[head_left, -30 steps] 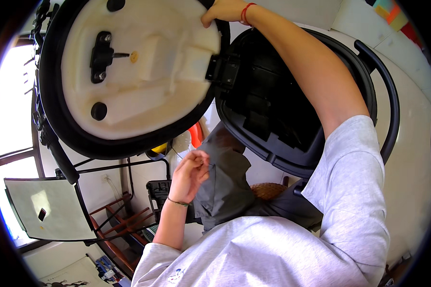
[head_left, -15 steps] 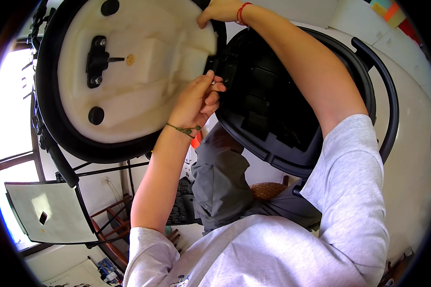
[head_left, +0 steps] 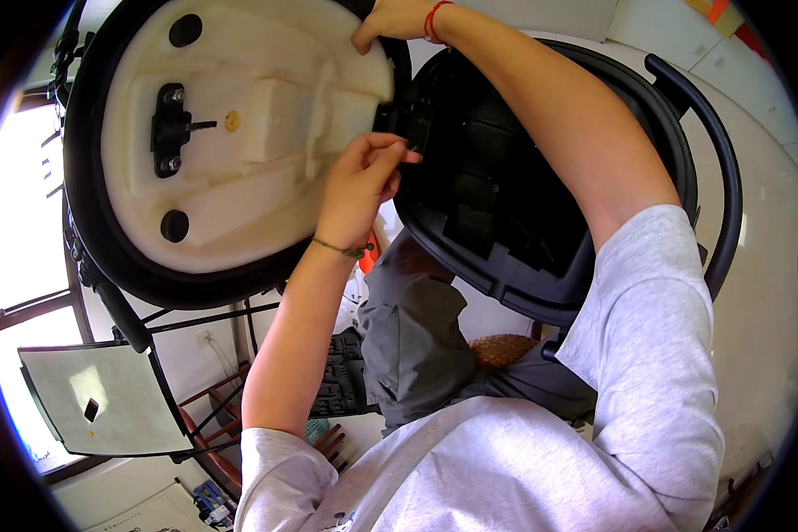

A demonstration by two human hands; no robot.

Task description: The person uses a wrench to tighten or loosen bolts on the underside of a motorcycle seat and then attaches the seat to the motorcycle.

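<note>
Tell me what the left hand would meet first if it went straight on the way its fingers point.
Probably the black hinge: the fingertips of the left hand overlap its lower part in view, though depth is unclear.

Brown-framed window [head_left: 13, 204] at far left, strong daylight entering. Pale wall [head_left: 184, 344] adjoining. Floor [head_left: 758, 355] at right light-coloured, glossy. Red-brown wooden furniture [head_left: 224, 464] at lower left, partly hidden.
</note>
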